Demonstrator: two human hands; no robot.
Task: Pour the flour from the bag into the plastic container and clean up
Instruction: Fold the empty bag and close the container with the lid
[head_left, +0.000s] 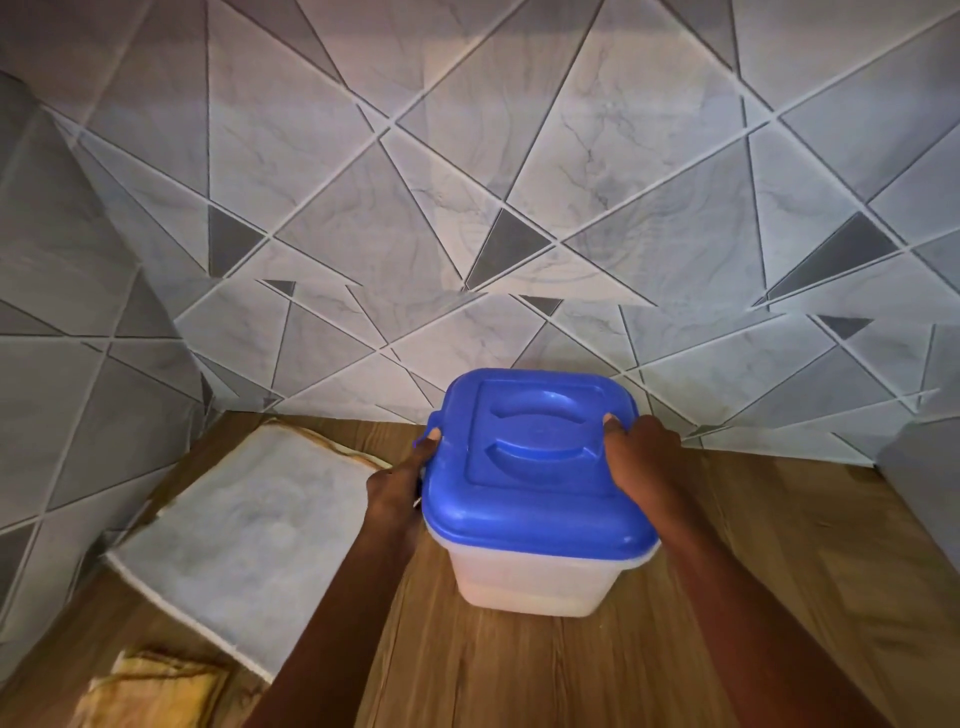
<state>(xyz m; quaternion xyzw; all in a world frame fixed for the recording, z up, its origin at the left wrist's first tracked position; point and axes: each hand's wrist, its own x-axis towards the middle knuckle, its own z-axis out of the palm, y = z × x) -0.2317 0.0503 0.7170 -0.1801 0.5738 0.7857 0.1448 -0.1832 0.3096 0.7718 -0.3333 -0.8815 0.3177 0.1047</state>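
A translucent white plastic container (535, 577) stands on the wooden counter near the back wall. Its blue lid (535, 462) sits on top. My left hand (400, 483) grips the lid's left edge, with the thumb up at the small tab. My right hand (641, 457) grips the lid's right edge, fingertips curled onto the top. A flat whitish flour bag (249, 535) lies on the counter to the left of the container.
The wooden counter (779, 545) ends at a grey geometric-tiled wall (467, 208) at the back and left. A folded yellow cloth (150, 691) lies at the front left corner, below the bag.
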